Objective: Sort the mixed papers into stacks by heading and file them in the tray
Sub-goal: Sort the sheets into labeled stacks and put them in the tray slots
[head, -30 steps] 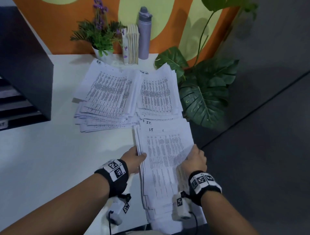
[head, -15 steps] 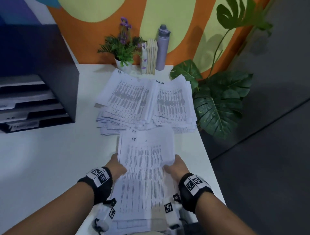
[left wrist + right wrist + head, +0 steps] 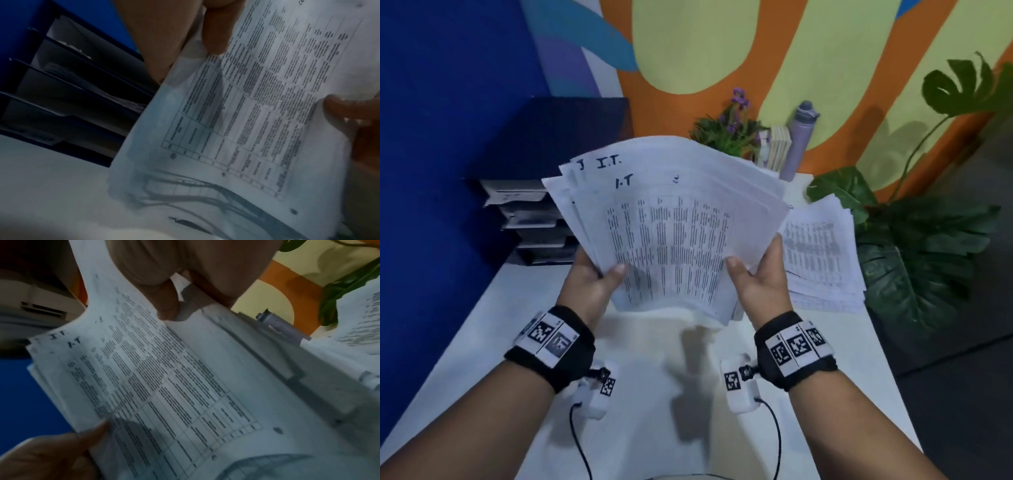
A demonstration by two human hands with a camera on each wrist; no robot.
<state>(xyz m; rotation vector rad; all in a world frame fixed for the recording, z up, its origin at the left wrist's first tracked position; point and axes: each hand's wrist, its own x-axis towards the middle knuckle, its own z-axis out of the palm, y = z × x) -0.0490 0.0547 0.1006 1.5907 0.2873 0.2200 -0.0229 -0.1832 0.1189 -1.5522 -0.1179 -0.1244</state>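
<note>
Both hands hold a fanned stack of printed sheets headed "I.T." upright above the white table. My left hand grips its left edge, thumb on the front. My right hand grips the right edge, thumb on the front too. The left wrist view shows the same I.T. stack under the left thumb; in the right wrist view the I.T. stack sits under the right thumb. A dark multi-tier paper tray stands at the left, sheets in its slots. Another paper stack lies at the right.
At the back wall stand a potted purple-flowered plant, a few upright books and a lilac bottle. A large-leaved plant overhangs the table's right edge. A blue wall lies left of the tray.
The I.T. stack has been lifted off the table and raised upright in both hands. My head has turned left, so the tray sits nearer the middle of view.
</note>
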